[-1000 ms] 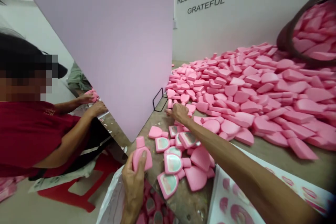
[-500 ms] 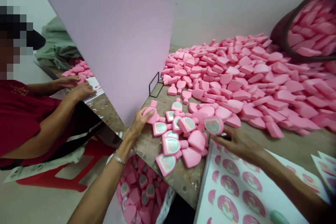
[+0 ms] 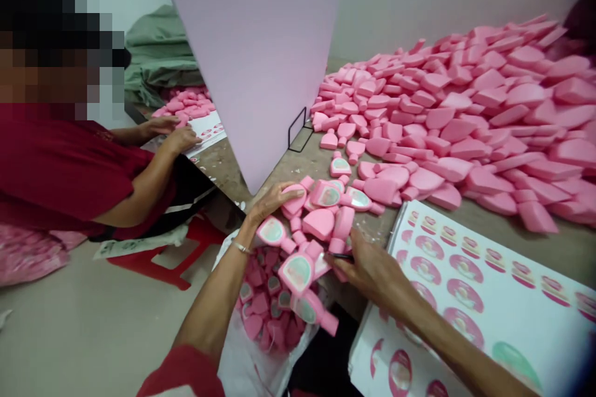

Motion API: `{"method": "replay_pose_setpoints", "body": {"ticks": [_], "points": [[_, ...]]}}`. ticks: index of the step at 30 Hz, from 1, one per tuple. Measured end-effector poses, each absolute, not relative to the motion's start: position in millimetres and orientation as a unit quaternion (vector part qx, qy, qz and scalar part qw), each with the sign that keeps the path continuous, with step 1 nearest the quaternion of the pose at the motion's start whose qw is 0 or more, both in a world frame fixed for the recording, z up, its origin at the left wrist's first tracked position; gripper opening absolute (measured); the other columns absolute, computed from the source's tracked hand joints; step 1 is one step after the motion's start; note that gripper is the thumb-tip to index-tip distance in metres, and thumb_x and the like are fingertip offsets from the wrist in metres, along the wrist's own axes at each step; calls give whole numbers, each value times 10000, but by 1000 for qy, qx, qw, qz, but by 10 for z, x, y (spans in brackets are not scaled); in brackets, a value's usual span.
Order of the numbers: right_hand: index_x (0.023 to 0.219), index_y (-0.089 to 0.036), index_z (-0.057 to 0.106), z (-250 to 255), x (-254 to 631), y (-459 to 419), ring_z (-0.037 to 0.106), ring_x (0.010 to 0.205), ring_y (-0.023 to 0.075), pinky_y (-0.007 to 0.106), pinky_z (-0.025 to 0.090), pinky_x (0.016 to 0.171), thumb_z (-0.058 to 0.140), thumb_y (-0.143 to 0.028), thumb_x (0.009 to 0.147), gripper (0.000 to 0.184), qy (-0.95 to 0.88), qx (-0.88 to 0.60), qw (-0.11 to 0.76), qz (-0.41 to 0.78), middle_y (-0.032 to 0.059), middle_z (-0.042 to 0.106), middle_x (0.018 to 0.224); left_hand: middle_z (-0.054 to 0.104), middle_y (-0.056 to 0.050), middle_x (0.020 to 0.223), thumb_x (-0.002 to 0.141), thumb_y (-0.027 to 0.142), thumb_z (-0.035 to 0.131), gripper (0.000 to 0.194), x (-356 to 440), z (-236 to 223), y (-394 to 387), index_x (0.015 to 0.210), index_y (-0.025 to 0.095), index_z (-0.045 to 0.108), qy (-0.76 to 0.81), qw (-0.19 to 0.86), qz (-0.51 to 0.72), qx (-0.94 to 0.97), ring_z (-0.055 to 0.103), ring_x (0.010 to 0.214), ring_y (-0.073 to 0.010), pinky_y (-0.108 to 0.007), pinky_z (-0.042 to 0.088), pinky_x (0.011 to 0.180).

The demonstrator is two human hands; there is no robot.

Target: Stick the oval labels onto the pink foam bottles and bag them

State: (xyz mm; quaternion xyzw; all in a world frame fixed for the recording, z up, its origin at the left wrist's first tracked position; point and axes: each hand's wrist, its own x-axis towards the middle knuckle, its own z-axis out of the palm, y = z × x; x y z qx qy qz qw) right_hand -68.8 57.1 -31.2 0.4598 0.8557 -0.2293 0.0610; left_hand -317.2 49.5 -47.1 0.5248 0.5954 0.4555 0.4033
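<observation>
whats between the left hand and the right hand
Pink foam bottle-shaped pieces, some labelled, lie heaped between the left hand and right hand in the head view.

Fig. Scuffed workbench top (image 3: 308, 164) bearing a broad heap of pink foam shapes (image 3: 465, 118), a printed sheet of round pink labels (image 3: 470, 285), a small black wire stand (image 3: 298, 130) and an upright lilac partition (image 3: 251, 56).

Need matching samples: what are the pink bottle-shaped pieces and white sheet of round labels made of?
The pink bottle-shaped pieces look like matte foam: thick, dull, soft-edged. The white sheet looks like thin printed paper or sticker stock, lying flat.
</observation>
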Motion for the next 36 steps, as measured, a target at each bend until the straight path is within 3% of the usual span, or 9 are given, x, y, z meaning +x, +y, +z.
{"method": "replay_pose_setpoints", "body": {"ticks": [4,9,12,15,18,22,28,33,36], "points": [[1273,-150,395,-310,-962,142,664,857,299,335,426,680,478,-408,860,494,859,428,16,-282,133,701,952,666,-42,844,767,436,593,313,-3258,-476,-137,840,145,683,624,392,475,481,581,800,-203,-294,463,781],[1345,-175,342,-300,-1100,-283,667,851,266,344,475,710,441,-336,865,516,840,360,-46,-404,112,700,1002,696,-72,874,737,446,610,349,-3313,-390,-768,895,152,713,660,398,469,431,625,831,-249,-328,493,774],[1293,-249,422,-230,-971,-219,669,826,241,321,491,700,499,-339,832,477,833,304,-59,-458,54,716,974,705,-50,839,698,453,666,327,-3363,-253,-976,863,178,727,701,393,426,416,625,804,-247,-303,491,729],[1229,-259,509,-124,-717,213,670,762,233,308,467,657,493,-316,836,397,848,378,-48,-368,40,721,883,710,-47,917,779,437,610,324,-3367,-94,-863,951,187,724,681,380,420,464,624,843,-236,-291,468,784],[1275,-205,479,-88,-484,799,659,894,282,329,433,693,478,-369,868,439,851,491,-20,-183,102,704,982,696,-54,1055,765,425,636,357,-3299,-38,-351,1021,188,712,641,360,455,502,612,960,-248,-287,441,860],[1241,-151,488,-221,-445,1339,631,990,322,347,410,728,512,-395,848,464,850,507,43,-139,152,687,1037,640,-70,1198,695,454,674,384,-3188,-169,548,956,175,711,594,367,492,519,520,1147,-253,-277,386,951],[1300,-179,454,-405,-779,1552,636,995,272,303,423,723,563,-425,811,558,871,454,35,-187,139,658,1146,652,-48,749,669,503,663,409,-3076,-394,1117,776,109,678,575,445,440,527,563,732,-188,-282,437,723],[1304,-233,491,-253,-743,1453,648,945,238,266,427,697,660,-416,737,620,894,401,35,-196,97,680,1114,625,-27,714,676,471,665,351,-3094,-428,900,744,127,665,563,472,424,530,541,704,-172,-265,420,680],[1306,-200,493,-102,-657,1569,644,962,263,297,431,706,588,-440,794,573,883,440,17,-162,131,681,1099,636,-28,743,687,465,656,337,-3149,-435,696,747,134,663,568,471,425,524,549,746,-188,-268,421,698]]}}
